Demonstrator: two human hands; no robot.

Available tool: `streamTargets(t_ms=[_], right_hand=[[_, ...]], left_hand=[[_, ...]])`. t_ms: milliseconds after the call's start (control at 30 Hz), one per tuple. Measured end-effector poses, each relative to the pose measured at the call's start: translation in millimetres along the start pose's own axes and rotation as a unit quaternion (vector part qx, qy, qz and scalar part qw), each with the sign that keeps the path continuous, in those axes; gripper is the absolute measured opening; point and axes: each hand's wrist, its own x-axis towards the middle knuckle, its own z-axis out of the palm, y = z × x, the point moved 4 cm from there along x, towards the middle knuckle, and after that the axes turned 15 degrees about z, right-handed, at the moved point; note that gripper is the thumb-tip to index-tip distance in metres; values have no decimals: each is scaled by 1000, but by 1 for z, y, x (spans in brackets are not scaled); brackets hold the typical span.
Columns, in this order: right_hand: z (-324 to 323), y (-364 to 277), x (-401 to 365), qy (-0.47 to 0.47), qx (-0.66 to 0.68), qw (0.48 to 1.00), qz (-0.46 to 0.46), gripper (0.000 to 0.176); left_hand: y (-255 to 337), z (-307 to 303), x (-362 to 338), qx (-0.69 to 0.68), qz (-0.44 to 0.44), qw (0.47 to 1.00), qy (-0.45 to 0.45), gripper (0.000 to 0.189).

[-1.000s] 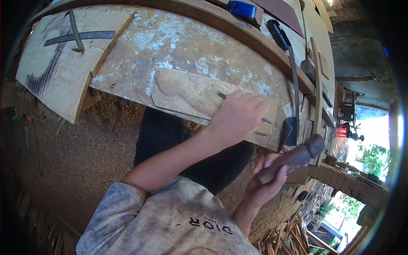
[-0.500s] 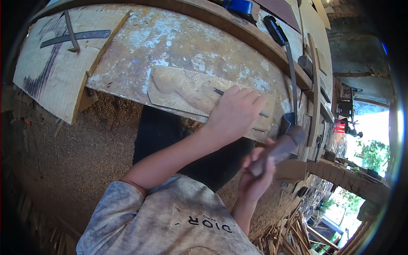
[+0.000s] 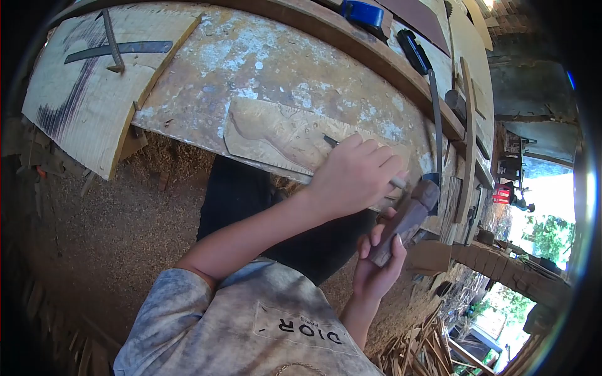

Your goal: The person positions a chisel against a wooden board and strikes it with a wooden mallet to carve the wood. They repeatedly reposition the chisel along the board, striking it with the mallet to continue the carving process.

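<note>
My left hand (image 3: 357,170) is wrapped round a chisel (image 3: 330,140), its dark blade slanting onto a pale wooden panel (image 3: 254,128) with carved curving relief. The chisel's butt end pokes out on the right side of the fist. A dark wooden mallet (image 3: 404,224) is gripped in my right hand (image 3: 377,263), fingers and thumb around its lower part. Its upper end sits close beside the chisel's butt. The panel lies flat along the near edge of the paint-stained workbench (image 3: 213,62), partly covered by my left hand.
At the left, a metal strip (image 3: 144,47) and a rusty bar (image 3: 110,41) lie crossed on a light board (image 3: 75,94). A long wooden rail (image 3: 313,28) borders the bench's far side. Beyond it are a black-handled saw (image 3: 414,50) and a blue tool (image 3: 362,12). Wood shavings cover the floor.
The mallet has moved slightly down, its upper end now nearer the chisel's butt and no longer blurred. The whole view has shifted a little; the left hand keeps its hold on the chisel.
</note>
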Motion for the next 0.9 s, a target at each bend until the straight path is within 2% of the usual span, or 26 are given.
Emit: streamTargets(t_ms=[233, 433, 733, 900], right_hand=[[2, -3, -4, 13, -47, 999, -22, 59], [10, 1, -6, 16, -58, 998, -9, 62], [16, -11, -9, 31, -131, 989, -55, 64], [14, -9, -7, 29, -116, 992, -33, 71]], left_hand=[[2, -7, 2, -39, 7, 997, 63, 21], [2, -8, 2, -43, 14, 996, 71, 20], [0, -13, 3, -38, 9, 995, 94, 19], [1, -14, 3, -44, 18, 993, 106, 20]])
